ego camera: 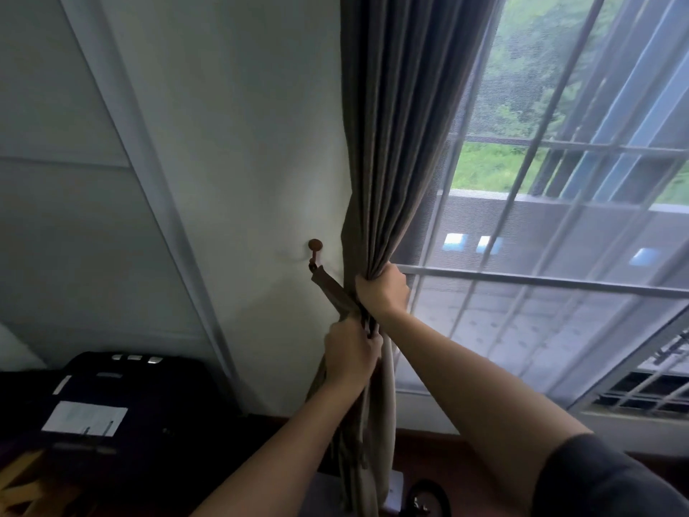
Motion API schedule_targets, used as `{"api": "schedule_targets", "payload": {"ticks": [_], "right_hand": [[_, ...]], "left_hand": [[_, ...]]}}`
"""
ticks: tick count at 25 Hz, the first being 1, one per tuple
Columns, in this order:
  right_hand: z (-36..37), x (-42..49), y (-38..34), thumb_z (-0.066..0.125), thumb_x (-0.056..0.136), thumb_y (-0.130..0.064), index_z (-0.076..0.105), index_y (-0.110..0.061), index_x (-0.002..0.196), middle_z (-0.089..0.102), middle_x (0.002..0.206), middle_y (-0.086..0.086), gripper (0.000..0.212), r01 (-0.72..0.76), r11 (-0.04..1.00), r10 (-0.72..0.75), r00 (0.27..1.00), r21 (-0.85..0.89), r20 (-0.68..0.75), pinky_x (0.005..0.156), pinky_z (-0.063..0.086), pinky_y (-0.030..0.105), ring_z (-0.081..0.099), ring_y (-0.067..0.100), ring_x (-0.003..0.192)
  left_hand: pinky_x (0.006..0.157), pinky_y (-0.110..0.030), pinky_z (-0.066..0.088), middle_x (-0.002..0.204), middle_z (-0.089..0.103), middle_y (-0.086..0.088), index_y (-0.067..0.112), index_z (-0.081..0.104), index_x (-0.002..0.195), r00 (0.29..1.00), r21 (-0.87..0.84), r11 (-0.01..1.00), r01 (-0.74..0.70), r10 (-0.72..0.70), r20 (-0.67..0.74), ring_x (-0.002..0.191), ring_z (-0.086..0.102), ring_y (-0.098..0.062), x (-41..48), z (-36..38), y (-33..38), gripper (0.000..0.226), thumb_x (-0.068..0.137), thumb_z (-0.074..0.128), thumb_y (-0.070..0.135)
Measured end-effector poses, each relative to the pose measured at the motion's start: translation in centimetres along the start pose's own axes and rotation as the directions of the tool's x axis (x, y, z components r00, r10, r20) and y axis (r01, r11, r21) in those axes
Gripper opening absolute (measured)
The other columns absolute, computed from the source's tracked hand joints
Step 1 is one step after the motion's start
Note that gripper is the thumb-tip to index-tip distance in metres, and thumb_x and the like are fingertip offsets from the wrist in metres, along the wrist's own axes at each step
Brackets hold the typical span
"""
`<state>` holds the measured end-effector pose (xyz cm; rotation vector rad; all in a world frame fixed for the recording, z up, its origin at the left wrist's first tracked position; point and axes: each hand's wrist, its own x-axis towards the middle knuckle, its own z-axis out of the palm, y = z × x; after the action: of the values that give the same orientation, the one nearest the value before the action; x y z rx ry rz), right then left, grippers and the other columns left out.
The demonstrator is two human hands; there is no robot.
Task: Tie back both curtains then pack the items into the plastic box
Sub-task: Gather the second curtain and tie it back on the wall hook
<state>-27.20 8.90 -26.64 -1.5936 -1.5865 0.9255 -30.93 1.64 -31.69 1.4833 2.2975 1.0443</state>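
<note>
R hand (382,292) clenched round bunched curtain (402,125), L hand (352,354) gripping tieback strap (337,294) off wall hook (315,246)

Grey-brown curtain (395,143) gathered in pleats inside right grip (382,292); matching tieback (332,289) taut, slanting up-left from left grip (352,354)

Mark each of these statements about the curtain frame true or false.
1. The right hand grips the bunched curtain. True.
2. The tieback strap hangs free of the wall. False: its upper end reaches the wall hook.
3. The left hand holds the strap's lower end, below the right hand. True.
4. The curtain covers the whole window. False: it is gathered at the window's left edge, with bars and greenery showing.
</note>
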Motion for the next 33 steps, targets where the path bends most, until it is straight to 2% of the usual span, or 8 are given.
{"api": "schedule_targets", "payload": {"ticks": [3, 9, 12, 16, 19, 23, 29, 33], "right_hand": [[-0.1, 0.3, -0.4, 0.056, 0.081, -0.019, 0.060, -0.007, 0.105, 0.064, 0.105, 0.014, 0.026, -0.036, 0.999, 0.036, 0.999, 0.005, 0.016, 0.071, 0.041, 0.027, 0.058, 0.034, 0.100], [-0.2, 0.6, -0.4, 0.058, 0.081, -0.018, 0.059, -0.006, 0.107, 0.062, 0.110, 0.014, 0.029, -0.051, 0.999, 0.051, 0.999, 0.014, 0.015, 0.075, 0.041, 0.028, 0.057, 0.034, 0.103], [0.0, 0.3, -0.3, 0.058, 0.081, -0.017, 0.059, -0.006, 0.105, 0.063, 0.107, 0.013, 0.027, -0.049, 0.998, 0.049, 0.999, 0.048, 0.015, 0.074, 0.044, 0.028, 0.059, 0.032, 0.101], [0.1, -0.1, -0.1, 0.058, 0.082, -0.018, 0.059, -0.006, 0.103, 0.063, 0.105, 0.014, 0.025, -0.058, 0.997, 0.057, 0.998, 0.052, 0.021, 0.075, 0.046, 0.030, 0.059, 0.032, 0.098], [-0.3, 0.2, -0.3, 0.059, 0.081, -0.021, 0.059, -0.008, 0.102, 0.063, 0.104, 0.012, 0.025, -0.090, 0.996, 0.088, 0.995, 0.024, 0.047, 0.080, 0.048, 0.033, 0.059, 0.031, 0.099], [-0.8, 0.3, -1.6, 0.060, 0.079, -0.023, 0.058, -0.011, 0.103, 0.062, 0.098, 0.008, 0.027, -0.082, 0.994, 0.090, 0.988, -0.073, 0.125, 0.078, 0.050, 0.031, 0.058, 0.026, 0.088], [-0.9, -0.3, -3.1, 0.060, 0.078, -0.027, 0.057, -0.017, 0.102, 0.058, 0.092, 0.004, 0.026, 0.053, 0.976, -0.006, 0.977, -0.212, 0.215, 0.083, 0.051, 0.031, 0.061, 0.027, 0.099], [-1.2, -0.7, -3.4, 0.060, 0.080, -0.031, 0.058, -0.013, 0.105, 0.063, 0.099, 0.008, 0.031, 0.066, 0.975, -0.013, 0.970, -0.213, 0.242, 0.086, 0.052, 0.035, 0.062, 0.027, 0.098]], "left_hand": [[0.075, -0.028, 0.042, 0.095, 0.071, -0.013, 0.006, 0.066, 0.098, 0.997, 0.032, 0.997, -0.070, 0.071, -0.025, 0.093, 0.064, -0.030, -0.4, 0.2, 1.2, 0.021, 0.089, 0.053, 0.019], [0.068, 0.000, 0.031, 0.094, 0.066, -0.016, 0.000, 0.064, 0.097, 0.985, -0.249, 0.956, -0.153, 0.169, 0.044, 0.087, 0.062, -0.025, -1.0, 1.1, -0.2, 0.018, 0.088, 0.048, 0.000], [0.089, -0.016, 0.038, 0.110, 0.056, -0.009, 0.008, 0.061, 0.110, 0.988, -0.294, 0.943, -0.153, 0.152, -0.026, 0.101, 0.056, -0.018, -0.4, 2.4, -1.2, 0.024, 0.086, 0.060, 0.007], [0.076, -0.019, 0.043, 0.106, 0.048, -0.013, 0.000, 0.053, 0.104, 0.990, -0.397, 0.918, -0.012, -0.046, -0.136, 0.086, 0.043, 0.010, 0.1, 3.3, -1.6, 0.039, 0.075, 0.075, 0.011], [0.081, -0.028, 0.045, 0.119, 0.049, -0.014, 0.003, 0.048, 0.123, 0.984, -0.391, 0.918, 0.073, -0.131, -0.124, 0.103, 0.049, -0.012, 0.4, 3.5, -1.6, 0.067, 0.069, 0.080, 0.025], [0.091, -0.048, 0.040, 0.124, 0.055, -0.010, 0.008, 0.049, 0.123, 0.979, -0.042, 0.987, 0.158, -0.162, -0.126, 0.118, 0.046, -0.030, 0.8, 3.9, -0.5, 0.071, 0.070, 0.074, 0.047], [0.090, -0.041, 0.048, 0.109, 0.060, -0.019, -0.005, 0.052, 0.115, 0.960, -0.371, 0.916, 0.154, -0.228, -0.164, 0.105, 0.056, -0.034, 2.4, 3.8, 0.1, 0.068, 0.062, 0.084, 0.025], [0.082, -0.045, 0.050, 0.101, 0.066, -0.023, -0.006, 0.054, 0.116, 0.933, -0.406, 0.894, 0.189, -0.292, -0.209, 0.097, 0.061, -0.039, 2.5, 4.2, 0.5, 0.057, 0.070, 0.077, 0.016]]}}
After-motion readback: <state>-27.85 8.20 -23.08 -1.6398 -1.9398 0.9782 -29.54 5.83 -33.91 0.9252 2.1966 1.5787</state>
